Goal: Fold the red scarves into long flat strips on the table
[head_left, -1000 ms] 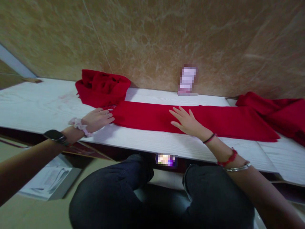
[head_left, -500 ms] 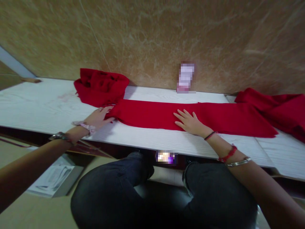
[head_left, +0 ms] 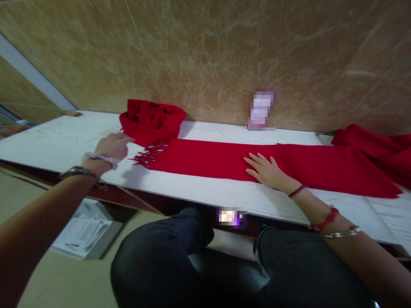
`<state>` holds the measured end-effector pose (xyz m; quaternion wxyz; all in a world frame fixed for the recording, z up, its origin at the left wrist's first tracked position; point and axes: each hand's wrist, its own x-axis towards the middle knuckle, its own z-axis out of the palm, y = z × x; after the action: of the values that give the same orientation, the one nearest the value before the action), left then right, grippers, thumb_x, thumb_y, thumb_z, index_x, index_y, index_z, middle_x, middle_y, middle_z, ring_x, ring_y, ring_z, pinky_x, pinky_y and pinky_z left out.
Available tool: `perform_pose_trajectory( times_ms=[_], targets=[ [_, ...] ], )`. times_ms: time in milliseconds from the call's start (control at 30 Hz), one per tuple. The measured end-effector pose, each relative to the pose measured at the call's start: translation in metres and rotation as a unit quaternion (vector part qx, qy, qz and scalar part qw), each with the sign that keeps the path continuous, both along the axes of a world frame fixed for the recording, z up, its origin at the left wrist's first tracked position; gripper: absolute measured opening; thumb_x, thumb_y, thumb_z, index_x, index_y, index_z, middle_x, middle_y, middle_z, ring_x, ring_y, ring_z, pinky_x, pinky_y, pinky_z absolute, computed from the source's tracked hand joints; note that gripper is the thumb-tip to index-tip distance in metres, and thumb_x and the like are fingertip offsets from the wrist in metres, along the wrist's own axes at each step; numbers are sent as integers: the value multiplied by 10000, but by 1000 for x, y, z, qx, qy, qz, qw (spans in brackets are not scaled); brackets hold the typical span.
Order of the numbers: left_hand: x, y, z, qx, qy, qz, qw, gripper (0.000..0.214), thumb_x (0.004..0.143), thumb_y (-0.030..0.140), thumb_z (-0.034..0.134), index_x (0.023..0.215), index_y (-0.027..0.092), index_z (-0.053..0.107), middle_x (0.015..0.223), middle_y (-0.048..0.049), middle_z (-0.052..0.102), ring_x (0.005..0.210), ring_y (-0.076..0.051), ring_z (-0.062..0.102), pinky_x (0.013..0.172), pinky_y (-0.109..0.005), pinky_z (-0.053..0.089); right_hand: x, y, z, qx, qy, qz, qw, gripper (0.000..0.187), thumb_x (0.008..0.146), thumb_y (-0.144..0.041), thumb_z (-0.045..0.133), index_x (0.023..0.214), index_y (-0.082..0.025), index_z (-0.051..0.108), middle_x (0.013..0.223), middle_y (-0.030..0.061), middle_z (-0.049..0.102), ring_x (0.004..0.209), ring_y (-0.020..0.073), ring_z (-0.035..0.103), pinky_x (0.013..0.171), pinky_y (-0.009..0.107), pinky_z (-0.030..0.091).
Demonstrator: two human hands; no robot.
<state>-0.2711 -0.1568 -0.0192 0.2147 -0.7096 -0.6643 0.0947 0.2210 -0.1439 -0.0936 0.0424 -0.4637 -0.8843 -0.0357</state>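
A red fringed scarf lies flat and lengthwise along the white table, its tassels spread at the left end. My right hand rests palm down on its middle, fingers spread. Left of the tassels, my left hand is above the table, loosely bent, with a finger pointing right and nothing visible in it. Just beyond that hand sits a bunched red cloth, close to its fingertips; whether they touch I cannot tell.
More red cloth is heaped at the right. A marbled wall borders the back of the white table. A blurred-out pinkish item stands by the wall. Below the table's left side is a white box with papers.
My left hand has come off the scarf's fringed end and moved left, leaving the tassels exposed. My right hand stays flat on the scarf. The whole view has shifted slightly.
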Motion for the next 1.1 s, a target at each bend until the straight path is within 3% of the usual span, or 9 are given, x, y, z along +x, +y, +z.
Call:
perform_pose_trajectory(
  times_ms=[133, 267, 367, 500, 667, 767, 867, 1000, 1100],
  targets=[
    [31, 12, -13, -59, -107, -161, 979, 396, 865, 236, 294, 1133, 57, 524, 1179, -116, 528, 1095, -168, 438, 965, -312, 340, 0, 0, 0, 7, -7, -3, 1000, 489, 908, -442, 254, 1353, -252, 320, 1428, 67, 295, 1289, 317, 253, 941, 620, 286],
    [79, 32, -31, -89, -131, -213, 964, 479, 879, 354, 238, 1216, 122, 486, 1351, -91, 398, 1249, -177, 321, 1042, -323, 248, 1, 0, -1, 9, -9, -4, 1000, 487, 907, -447, 248, 1349, -259, 327, 1426, 66, 300, 1287, 313, 260, 942, 611, 290],
    [101, 44, -46, -123, -136, -189, 965, 524, 886, 381, 202, 1282, 121, 425, 1408, -105, 311, 1307, -213, 227, 1056, -363, 214, 0, 0, 0, 9, -10, -4, 1000, 492, 905, -455, 243, 1349, -262, 329, 1426, 65, 300, 1285, 316, 264, 941, 611, 289],
    [98, 47, -57, -146, -129, -97, 976, 534, 896, 384, 210, 1364, 144, 300, 1431, -118, 254, 1317, -266, 202, 1019, -426, 261, -1, -2, 3, -1, -16, -6, 1000, 497, 906, -449, 238, 1358, -255, 315, 1439, 57, 271, 1295, 319, 240, 946, 615, 282],
    [100, 39, -42, -106, -72, 24, 991, 467, 895, 318, 278, 1307, 132, 399, 1373, -176, 341, 1248, -305, 334, 954, -474, 326, -4, -3, 11, -40, -5, -14, 999, 513, 895, -476, 262, 1363, -270, 303, 1443, 54, 262, 1304, 325, 216, 959, 628, 255],
    [139, 42, -25, -52, -43, -34, 997, 397, 899, 309, 287, 1174, 150, 525, 1268, -155, 467, 1131, -303, 459, 870, -444, 396, -11, 4, 18, -42, 30, -33, 998, 549, 883, -512, 262, 1364, -252, 306, 1438, 80, 269, 1305, 343, 200, 954, 650, 233],
    [199, 54, -22, -37, -73, -123, 989, 436, 917, 360, 274, 1232, 128, 467, 1334, -149, 400, 1168, -271, 430, 928, -400, 363, -23, 16, 23, -9, 59, -44, 997, 566, 884, -513, 255, 1370, -225, 298, 1443, 103, 249, 1311, 349, 175, 968, 653, 194],
    [260, 69, -42, -113, -142, -167, 969, 463, 928, 383, 256, 1346, 199, 331, 1444, -74, 237, 1307, -218, 232, 1029, -353, 253, -34, 35, 20, -29, 52, -64, 996, 550, 892, -489, 264, 1365, -213, 301, 1444, 104, 247, 1314, 322, 186, 989, 623, 185],
    [271, 72, -57, -153, -167, -156, 962, 485, 931, 406, 199, 1379, 231, 260, 1462, -36, 189, 1330, -225, 164, 1053, -408, 197, -33, 42, 14, -58, 42, -80, 994, 518, 906, -449, 245, 1362, -211, 304, 1445, 102, 244, 1314, 291, 203, 995, 607, 188]
  ],
)
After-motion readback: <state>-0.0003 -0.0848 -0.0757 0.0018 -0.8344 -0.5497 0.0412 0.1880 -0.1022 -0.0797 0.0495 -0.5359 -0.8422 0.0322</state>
